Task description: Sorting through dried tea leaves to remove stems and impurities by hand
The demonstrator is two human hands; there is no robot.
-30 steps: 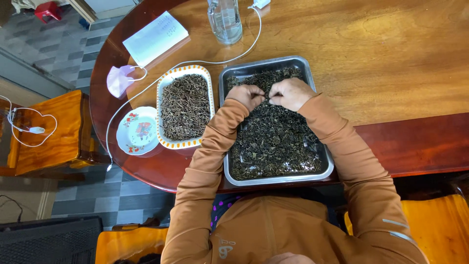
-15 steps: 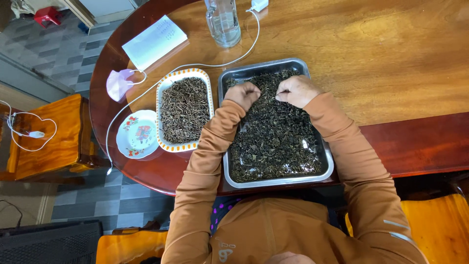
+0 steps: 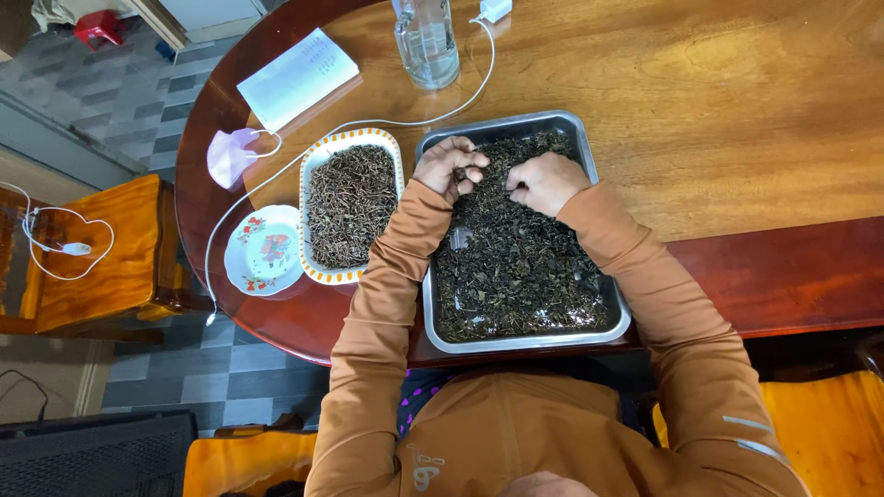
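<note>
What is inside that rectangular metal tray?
The rectangular metal tray holds dark dried leaves. The left hand and right hand cover some; its bottom is mostly hidden.

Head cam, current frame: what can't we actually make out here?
- Left hand: fingers curled over the leaves in the metal tray, so any pinch or grip is hidden.
- Right hand: fingertips buried in the leaves.
- Glass jar: top cut off by the upper edge.
- White cable: charger end cropped at the top.
- Paper sheet: writing too small.
</note>
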